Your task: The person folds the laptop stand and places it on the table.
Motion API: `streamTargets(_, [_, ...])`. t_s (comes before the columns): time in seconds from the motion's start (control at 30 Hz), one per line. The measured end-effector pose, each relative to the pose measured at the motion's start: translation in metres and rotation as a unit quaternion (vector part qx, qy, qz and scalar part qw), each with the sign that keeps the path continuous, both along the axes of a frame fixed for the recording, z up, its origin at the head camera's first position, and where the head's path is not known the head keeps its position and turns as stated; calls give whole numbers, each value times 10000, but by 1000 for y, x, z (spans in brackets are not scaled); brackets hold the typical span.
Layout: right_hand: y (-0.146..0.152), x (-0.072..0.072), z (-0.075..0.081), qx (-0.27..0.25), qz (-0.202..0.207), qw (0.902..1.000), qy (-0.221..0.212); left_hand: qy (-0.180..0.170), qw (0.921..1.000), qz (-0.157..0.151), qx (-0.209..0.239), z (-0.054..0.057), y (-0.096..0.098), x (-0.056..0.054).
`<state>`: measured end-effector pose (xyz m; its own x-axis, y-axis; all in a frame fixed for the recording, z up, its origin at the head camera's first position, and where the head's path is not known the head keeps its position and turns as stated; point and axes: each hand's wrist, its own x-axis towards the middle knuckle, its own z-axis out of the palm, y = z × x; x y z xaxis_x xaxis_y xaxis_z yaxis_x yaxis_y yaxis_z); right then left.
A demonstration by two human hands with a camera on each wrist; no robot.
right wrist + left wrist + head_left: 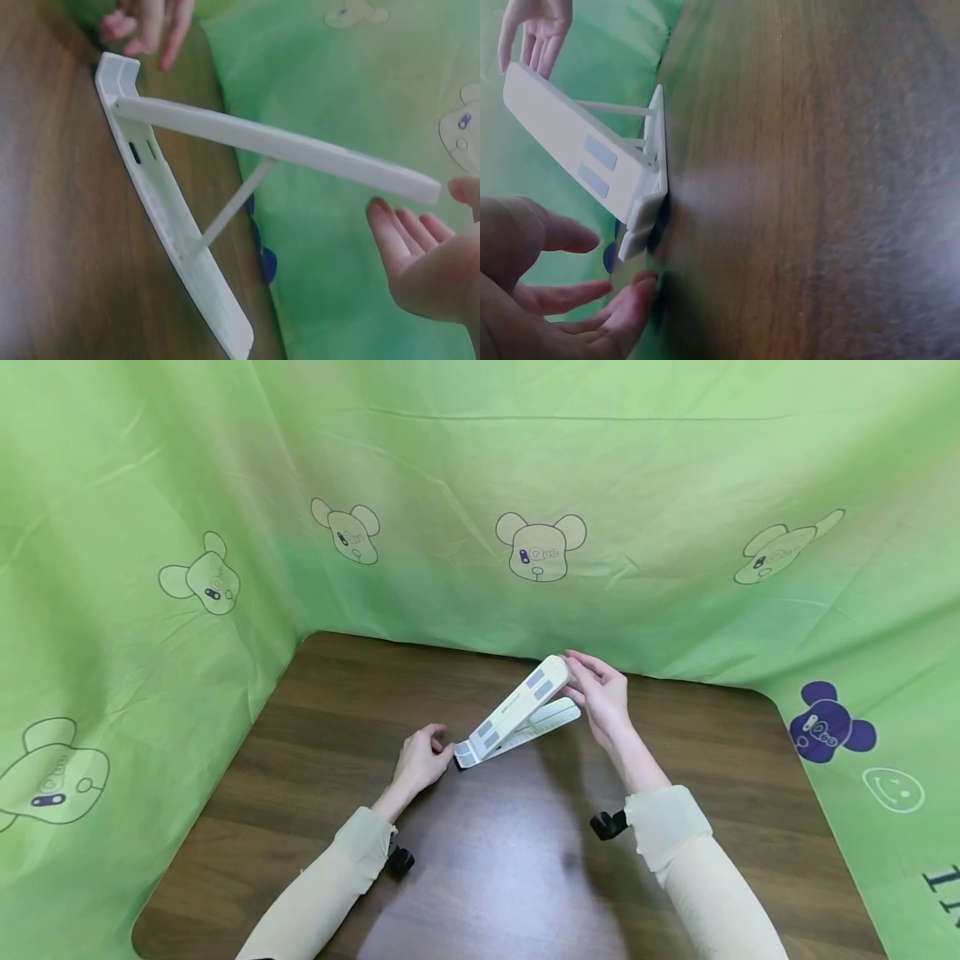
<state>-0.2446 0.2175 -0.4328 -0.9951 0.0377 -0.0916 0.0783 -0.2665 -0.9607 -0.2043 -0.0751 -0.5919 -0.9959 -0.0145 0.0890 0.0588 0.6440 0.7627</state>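
Note:
A white folding laptop stand [519, 707] rests unfolded on the table, its upper plate raised at a slant above the base. Grey pads line the plate's face. Thin struts [229, 214] prop the plate up in the right wrist view. My right hand [606, 700] is at the raised end, fingers extended and thumb [463, 189] right by the tip. Beside the low lipped end is my left hand [422, 764], its fingers [566, 296] spread and loosely bent with nothing between them.
The brown wood-grain table [337, 693] has rounded corners. A green curtain [435, 593] printed with bear heads hangs along its back and sides. Black wrist cameras [607, 825] are strapped below both rolled, pale sleeves [678, 839].

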Motion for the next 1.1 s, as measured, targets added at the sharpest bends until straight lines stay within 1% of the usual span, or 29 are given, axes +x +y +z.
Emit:
streamTargets(0.03, [2, -2, 0, -9, 122, 9999, -16, -80, 9999, -17, -58, -1, 0, 2])
streamTargets(0.1, [4, -4, 0, 110, 359, 9993, -68, -276, 9996, -75, -83, 5, 2, 8])
streamTargets(0.17, [7, -7, 0, 311, 588, 9976, -174, -440, 9989, -131, 10, 16, 6, 14])
streamTargets(0.2, [8, -8, -1, 433, 681, 9965, -236, -478, 9986, -188, 86, 24, 7, 19])
streamTargets(0.3, [9, -10, -1, 699, 920, 9925, -402, -698, 9959, -260, 503, 45, 11, 28])
streamTargets(0.4, [10, -11, -1, 739, 1029, 9908, -472, -973, 9895, -207, 1050, 58, 15, 33])
streamTargets(0.47, [10, -11, -1, 680, 1058, 9909, -477, -1163, 9828, -103, 1433, 60, 17, 32])
streamTargets(0.53, [11, -11, -1, 585, 1046, 9916, -489, -1260, 9769, -15, 1726, 61, 18, 32])
streamTargets(0.67, [12, -10, 1, 412, 1061, 9922, -506, -1259, 9707, 98, 2046, 58, 20, 30])
streamTargets(0.83, [11, -7, 5, 483, 1060, 9916, -555, -1230, 9637, 241, 2356, 56, 21, 27])
streamTargets(0.97, [10, -5, 8, 498, 1011, 9914, -672, -1216, 9610, 328, 2463, 56, 20, 25])
streamTargets(1.1, [9, -1, 10, 405, 889, 9925, -739, -1135, 9643, 407, 2358, 56, 19, 23])
